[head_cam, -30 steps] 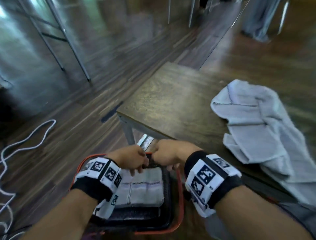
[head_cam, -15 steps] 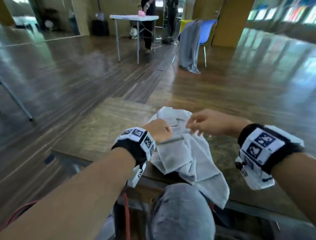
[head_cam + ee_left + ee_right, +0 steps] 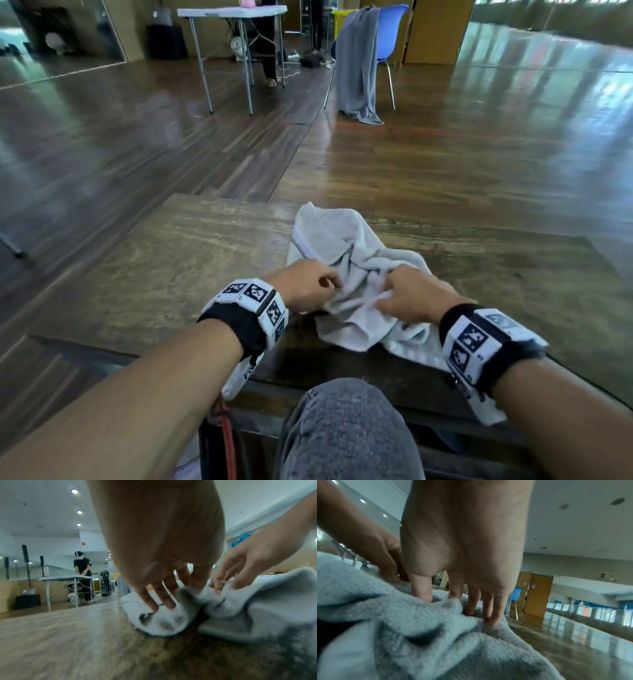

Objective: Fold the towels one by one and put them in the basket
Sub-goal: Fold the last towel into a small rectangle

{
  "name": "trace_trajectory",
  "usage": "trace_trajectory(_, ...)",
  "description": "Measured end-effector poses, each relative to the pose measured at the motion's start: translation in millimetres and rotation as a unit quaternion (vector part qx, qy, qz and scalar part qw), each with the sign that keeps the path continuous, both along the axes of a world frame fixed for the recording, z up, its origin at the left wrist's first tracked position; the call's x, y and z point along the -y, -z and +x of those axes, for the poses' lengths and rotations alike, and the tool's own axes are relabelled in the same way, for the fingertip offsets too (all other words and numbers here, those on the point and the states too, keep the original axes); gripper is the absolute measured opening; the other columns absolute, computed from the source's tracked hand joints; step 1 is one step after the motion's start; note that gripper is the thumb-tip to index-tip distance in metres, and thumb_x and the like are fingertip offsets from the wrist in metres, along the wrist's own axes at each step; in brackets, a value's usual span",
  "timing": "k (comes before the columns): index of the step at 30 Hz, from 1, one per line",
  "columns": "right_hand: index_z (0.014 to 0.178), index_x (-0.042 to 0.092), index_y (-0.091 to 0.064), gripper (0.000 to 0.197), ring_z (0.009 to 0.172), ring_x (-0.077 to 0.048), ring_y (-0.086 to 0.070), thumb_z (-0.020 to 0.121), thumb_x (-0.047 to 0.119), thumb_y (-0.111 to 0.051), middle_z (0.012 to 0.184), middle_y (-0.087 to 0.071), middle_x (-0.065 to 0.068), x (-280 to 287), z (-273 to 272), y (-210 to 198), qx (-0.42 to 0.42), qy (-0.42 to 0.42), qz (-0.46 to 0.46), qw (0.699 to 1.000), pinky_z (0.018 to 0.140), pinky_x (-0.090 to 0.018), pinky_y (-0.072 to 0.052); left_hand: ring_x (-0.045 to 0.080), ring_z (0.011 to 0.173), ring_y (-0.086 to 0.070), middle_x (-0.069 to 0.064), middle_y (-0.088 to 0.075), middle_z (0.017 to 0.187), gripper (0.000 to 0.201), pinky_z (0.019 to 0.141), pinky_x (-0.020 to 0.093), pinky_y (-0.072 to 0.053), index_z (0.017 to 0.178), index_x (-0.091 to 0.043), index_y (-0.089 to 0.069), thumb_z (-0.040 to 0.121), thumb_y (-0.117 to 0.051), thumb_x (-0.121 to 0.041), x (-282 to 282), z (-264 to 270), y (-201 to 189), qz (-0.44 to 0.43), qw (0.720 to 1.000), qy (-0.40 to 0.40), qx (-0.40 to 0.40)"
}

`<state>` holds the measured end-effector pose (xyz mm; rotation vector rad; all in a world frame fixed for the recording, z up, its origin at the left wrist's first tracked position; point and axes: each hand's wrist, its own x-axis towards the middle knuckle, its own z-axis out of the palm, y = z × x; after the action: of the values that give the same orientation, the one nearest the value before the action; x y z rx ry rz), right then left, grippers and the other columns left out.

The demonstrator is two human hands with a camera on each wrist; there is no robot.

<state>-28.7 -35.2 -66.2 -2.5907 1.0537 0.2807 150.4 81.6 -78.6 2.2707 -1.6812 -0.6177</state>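
here, in the middle of the head view, a crumpled white towel (image 3: 346, 270) lies on a dark wooden table (image 3: 178, 274), bunched into folds with one edge reaching toward the near rim. both hands are down on it, close together. the left hand (image 3: 305, 289) grips the cloth at its left side, fingers curled into a fold; in the left wrist view its fingertips (image 3: 154, 605) dig into the white pile. the right hand (image 3: 409, 298) pinches a ridge of towel just beside it, and the right wrist view shows its fingers (image 3: 489, 609) sunk into the fabric. at the bottom of the head view a grey-clad knee (image 3: 346, 428) sits under the table edge, with a red rim (image 3: 227, 442) to its left, too little showing to say what it belongs to. in the upper middle, a blue chair (image 3: 388, 34) draped with a grey cloth (image 3: 356, 65) stands on the shiny floor near a folding table (image 3: 233, 12).
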Motion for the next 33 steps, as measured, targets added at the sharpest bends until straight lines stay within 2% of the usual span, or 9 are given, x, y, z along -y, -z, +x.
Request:
trace_trajectory(4,0.109,0.019,-0.060,0.019,0.127,-0.030,-0.049,0.090,0.021,-0.057,0.130,-0.056,-0.007,24,-31,-10,-0.096,0.047,-0.135,0.985,0.098,-0.044,-0.046,0.027,0.135,-0.037,0.002,-0.045,0.140,0.041,0.108,0.044,-0.039,0.135,-0.028,-0.054,0.094,-0.050,-0.022,0,-2,6,0.046,0.993,-0.037,0.102)
trace_trajectory(8,0.128,0.020,-0.059,0.037,0.136,-0.031,-0.036,0.093,0.013,-0.051,0.140,-0.046,-0.009,28,-57,-13,-0.104,0.066,-0.170,0.978,0.107,-0.045,-0.039,0.028,0.104,-0.063,0.008,-0.066,0.110,0.020,0.085,0.035,-0.052,0.103,-0.013,-0.069,0.088,-0.058,-0.006,7,-20,-5,0.030,0.993,-0.022,0.115)
trace_trajectory(12,0.130,0.023,-0.056,0.037,0.134,-0.030,-0.039,0.093,0.022,-0.056,0.138,-0.048,-0.008,21,-65,-24,0.085,0.065,-0.057,0.993,0.104,-0.043,-0.040,0.026,0.085,-0.069,0.013,-0.074,0.089,0.013,0.075,0.033,-0.056,0.086,0.000,-0.074,0.085,-0.064,-0.008,23,-59,-40,-0.008,0.998,0.003,0.058)
trace_trajectory(15,0.130,0.024,-0.054,0.053,0.117,-0.018,-0.056,0.084,0.038,-0.078,0.127,-0.059,0.003,9,-71,-40,0.263,0.046,0.114,0.957,0.098,-0.037,-0.047,0.024,0.064,-0.063,0.010,-0.069,0.070,0.018,0.057,0.027,-0.050,0.068,-0.002,-0.066,0.081,-0.068,-0.013,42,-92,-81,-0.090,0.995,0.041,0.022)
trace_trajectory(20,0.098,0.021,-0.063,0.022,0.084,-0.018,-0.063,0.081,0.016,-0.076,0.088,-0.069,0.006,6,-102,-69,0.383,0.066,0.003,0.921,0.066,-0.027,-0.046,0.021,0.083,-0.069,0.005,-0.074,0.086,0.007,0.073,0.030,-0.054,0.090,-0.009,-0.074,0.083,-0.071,-0.010,61,-142,-126,-0.202,0.971,0.112,-0.058)
trace_trajectory(24,0.094,0.020,-0.072,0.020,0.084,-0.011,-0.066,0.086,0.004,-0.062,0.085,-0.072,0.008,16,-141,-85,0.436,0.092,-0.037,0.895,0.065,-0.014,-0.044,0.011,0.090,-0.064,-0.001,-0.069,0.103,0.018,0.078,0.021,-0.051,0.107,-0.016,-0.062,0.091,-0.065,-0.020,61,-166,-125,-0.258,0.954,0.066,-0.138)
trace_trajectory(27,0.088,0.020,-0.074,0.024,0.089,-0.008,-0.070,0.088,-0.002,-0.065,0.088,-0.075,0.010,22,-166,-88,0.493,0.098,-0.015,0.865,0.075,-0.015,-0.048,0.017,0.100,-0.061,0.002,-0.063,0.115,0.033,0.088,0.033,-0.053,0.119,-0.016,-0.059,0.091,-0.065,-0.033,55,-174,-109,-0.147,0.977,0.062,-0.142)
trace_trajectory(30,0.086,0.025,-0.074,0.025,0.085,-0.004,-0.071,0.090,0.000,-0.070,0.090,-0.076,0.010,22,-181,-85,0.552,0.087,0.024,0.829,0.073,-0.016,-0.053,0.017,0.091,-0.066,-0.003,-0.069,0.102,0.034,0.077,0.027,-0.055,0.110,-0.017,-0.069,0.089,-0.067,-0.043,45,-183,-86,-0.051,0.983,0.085,-0.152)
trace_trajectory(33,0.086,0.028,-0.074,0.026,0.082,-0.002,-0.071,0.090,0.002,-0.072,0.089,-0.075,0.012,18,-185,-84,0.582,0.074,0.051,0.808,0.072,-0.015,-0.054,0.013,0.068,-0.059,-0.003,-0.065,0.077,0.016,0.063,0.025,-0.048,0.079,-0.019,-0.065,0.087,-0.072,-0.031,36,-193,-72,-0.108,0.969,0.051,-0.215)
